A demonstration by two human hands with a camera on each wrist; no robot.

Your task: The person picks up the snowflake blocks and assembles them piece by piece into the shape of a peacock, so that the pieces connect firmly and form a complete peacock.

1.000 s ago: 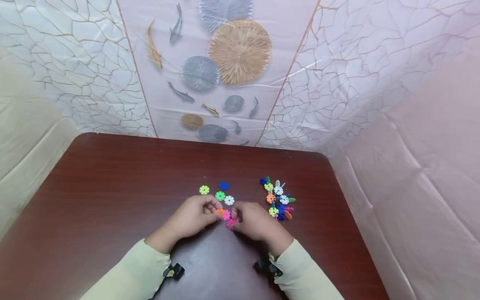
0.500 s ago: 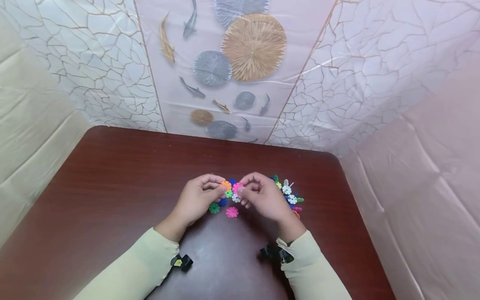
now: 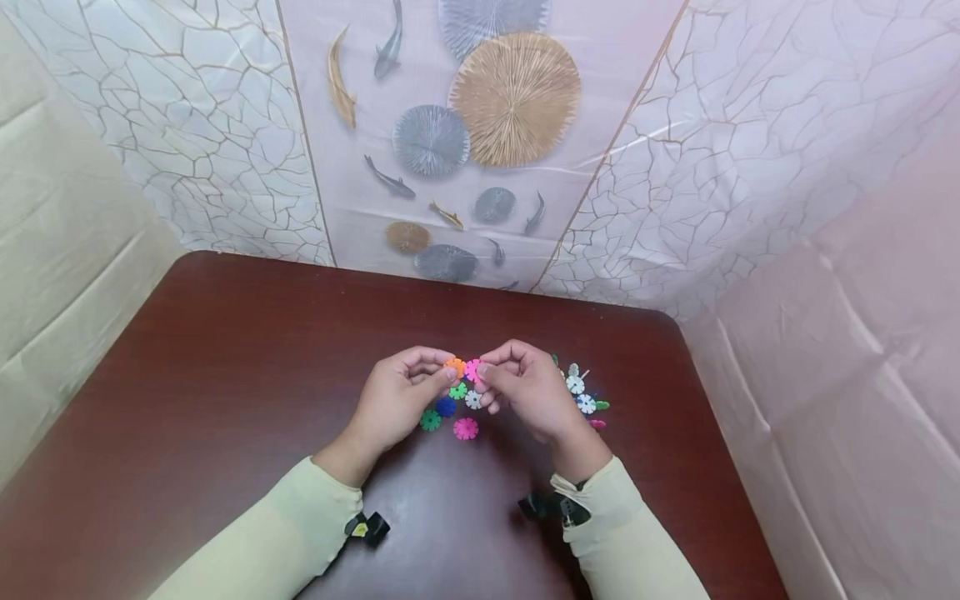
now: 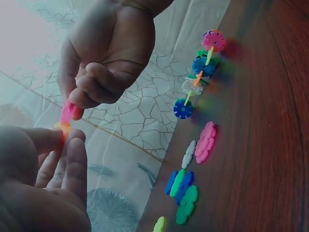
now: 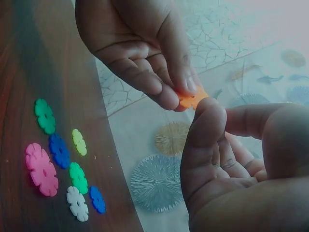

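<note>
My left hand point(image 3: 393, 396) pinches an orange notched disc point(image 3: 455, 367) between thumb and fingertips. Opposite it, my right hand point(image 3: 528, 392) pinches a pink notched disc point(image 3: 472, 370) the same way. The two discs meet edge to edge above the table, as the left wrist view shows with the pink disc point(image 4: 67, 112) right at the orange disc point(image 4: 63, 128). In the right wrist view my fingers hide the pink disc, and only the orange disc point(image 5: 192, 98) shows. Below the hands lie loose discs, among them a pink one point(image 3: 466, 428) and a dark green one point(image 3: 430, 420).
More loose discs lie on the brown table point(image 3: 247, 367): white point(image 3: 473, 400), light green point(image 3: 458, 390), blue point(image 3: 446, 407) and yellow point(image 5: 79, 142). A cluster of joined discs point(image 4: 203, 66) stands to the right, partly behind my right hand in the head view. Patterned cloth walls surround the table.
Both hands have risen and moved away from me, off the table, with the orange and pink discs. A second pink disc, earlier at my right fingers, now lies on the table.
</note>
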